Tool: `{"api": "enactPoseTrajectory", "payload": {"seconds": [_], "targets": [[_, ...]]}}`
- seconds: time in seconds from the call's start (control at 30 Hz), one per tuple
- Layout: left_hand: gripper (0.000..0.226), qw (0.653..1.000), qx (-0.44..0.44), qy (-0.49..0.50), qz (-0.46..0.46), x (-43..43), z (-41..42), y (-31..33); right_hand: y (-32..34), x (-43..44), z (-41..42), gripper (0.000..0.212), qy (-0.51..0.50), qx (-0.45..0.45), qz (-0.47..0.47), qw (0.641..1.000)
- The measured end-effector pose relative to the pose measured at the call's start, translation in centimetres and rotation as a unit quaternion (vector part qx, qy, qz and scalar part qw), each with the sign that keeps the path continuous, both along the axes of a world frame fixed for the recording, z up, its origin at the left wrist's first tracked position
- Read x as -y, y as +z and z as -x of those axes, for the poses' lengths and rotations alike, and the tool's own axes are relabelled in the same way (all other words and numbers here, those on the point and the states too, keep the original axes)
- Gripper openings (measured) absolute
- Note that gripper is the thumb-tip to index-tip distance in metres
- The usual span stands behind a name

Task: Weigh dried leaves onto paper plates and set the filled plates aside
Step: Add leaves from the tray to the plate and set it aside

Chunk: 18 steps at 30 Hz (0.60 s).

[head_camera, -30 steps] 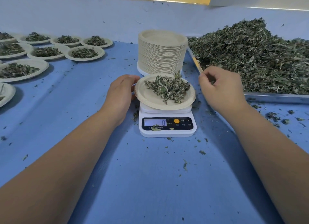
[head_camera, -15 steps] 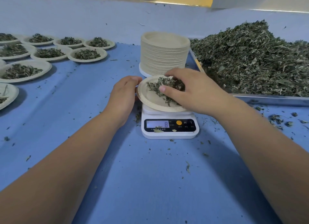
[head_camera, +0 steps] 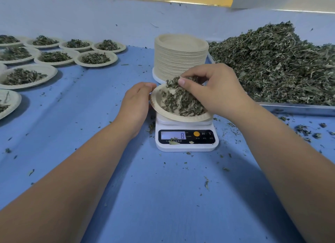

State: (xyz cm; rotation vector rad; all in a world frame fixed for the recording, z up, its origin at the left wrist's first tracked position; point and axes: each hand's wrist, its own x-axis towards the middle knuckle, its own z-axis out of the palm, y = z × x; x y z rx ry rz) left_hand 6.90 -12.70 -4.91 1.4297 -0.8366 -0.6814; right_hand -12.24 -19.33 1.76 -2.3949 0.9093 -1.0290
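Moved in from frame right; now pinches dried green leaves (head_camera: 175,84) with right hand (head_camera: 213,92) over round beige paper plate (head_camera: 181,118), grips rim with left hand (head_camera: 135,104); probably adjusting weight.

One view only: a wide-angle camera worn on the person's head looks forward and down over the blue table (head_camera: 163,197) at close, arm's-reach range, with the scale (head_camera: 186,144) near mid-frame.

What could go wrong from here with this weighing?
1. The left hand grips the rim of the plate, which sits tilted on the scale, so the reading may be off.
2. The leaves pinched by the right hand could spill past the rim; crumbs already lie on the display.
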Motion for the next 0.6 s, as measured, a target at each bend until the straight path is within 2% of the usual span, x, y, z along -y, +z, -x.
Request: {"api": "enactPoseTrajectory", "payload": {"seconds": [0.27,0.5,0.6], "targets": [[0.034,1.0,-0.004,0.006,0.006,-0.1,0.13,0.02,0.07,0.06,0.47,0.018,-0.023,0.085,0.0,0.996],[0.031,1.0,-0.012,0.008,0.004,-0.18,0.26,0.11,-0.27,-0.16,0.53,0.014,-0.029,0.129,-0.01,0.991],[0.032,1.0,-0.013,0.013,0.002,-0.25,0.27,0.17,-0.54,-0.13,0.58,0.014,-0.022,0.12,-0.021,0.992]]}}
